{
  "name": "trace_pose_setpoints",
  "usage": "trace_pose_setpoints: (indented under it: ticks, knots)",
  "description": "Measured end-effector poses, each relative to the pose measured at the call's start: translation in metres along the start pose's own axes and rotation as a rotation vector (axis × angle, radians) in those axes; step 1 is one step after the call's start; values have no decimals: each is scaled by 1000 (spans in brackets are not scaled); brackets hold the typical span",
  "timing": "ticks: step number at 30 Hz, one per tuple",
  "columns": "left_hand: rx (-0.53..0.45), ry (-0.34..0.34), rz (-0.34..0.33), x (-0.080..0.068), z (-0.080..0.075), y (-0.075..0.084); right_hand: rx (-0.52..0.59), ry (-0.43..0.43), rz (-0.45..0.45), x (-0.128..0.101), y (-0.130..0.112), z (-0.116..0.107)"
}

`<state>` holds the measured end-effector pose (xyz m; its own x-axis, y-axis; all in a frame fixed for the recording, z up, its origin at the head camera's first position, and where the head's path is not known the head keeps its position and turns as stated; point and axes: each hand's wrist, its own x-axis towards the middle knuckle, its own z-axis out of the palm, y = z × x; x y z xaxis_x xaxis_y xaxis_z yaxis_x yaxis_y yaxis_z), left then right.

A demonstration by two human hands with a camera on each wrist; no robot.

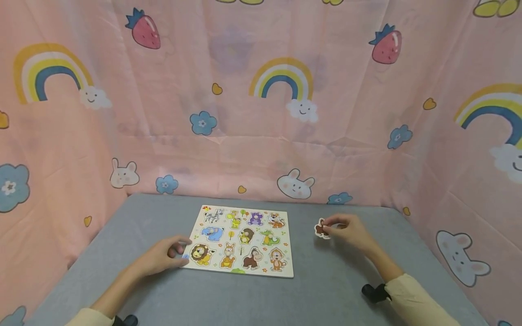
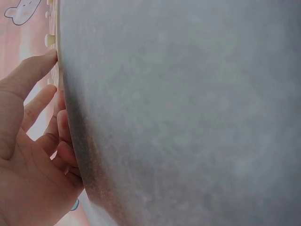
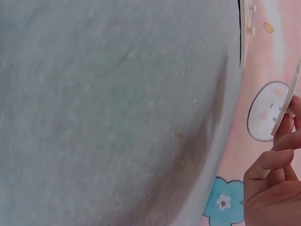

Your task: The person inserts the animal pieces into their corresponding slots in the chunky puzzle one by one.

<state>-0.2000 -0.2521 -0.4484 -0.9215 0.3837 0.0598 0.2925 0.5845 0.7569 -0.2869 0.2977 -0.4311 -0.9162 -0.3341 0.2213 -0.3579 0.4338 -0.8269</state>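
A white wooden knob puzzle board with colourful animals, among them a lion, an elephant and a crocodile, lies flat on the table. At its lower left corner, my left hand touches the side with thumb and index fingertip spread along the edge; its other fingers are bent in. To the right of the board, my right hand pinches a brown animal puzzle piece with a white border. In the right wrist view the piece stands edge-on at the fingertips, over the table.
The grey tabletop surrounds the board. A pink curtain printed with rainbows, strawberries and rabbits hangs behind the table and along both sides. Black straps with a camera sit at the wrists beside cream sleeves.
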Motion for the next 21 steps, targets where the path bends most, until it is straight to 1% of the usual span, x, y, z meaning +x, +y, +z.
trace_pose_setpoints:
  ticks: [5, 11, 17, 21]
  knots:
    - [10, 6, 10, -1, 0, 0, -22, -4, 10, 3, -3, 6]
    - [16, 10, 12, -2, 0, 0, -22, -17, 5, 6, -8, 15]
    - [12, 1, -1, -2, 1, -1, -25, -40, -19, 7, -14, 27]
    - [-2, 9, 13, 0, 0, -3, -17, -58, -37, 11, -21, 36]
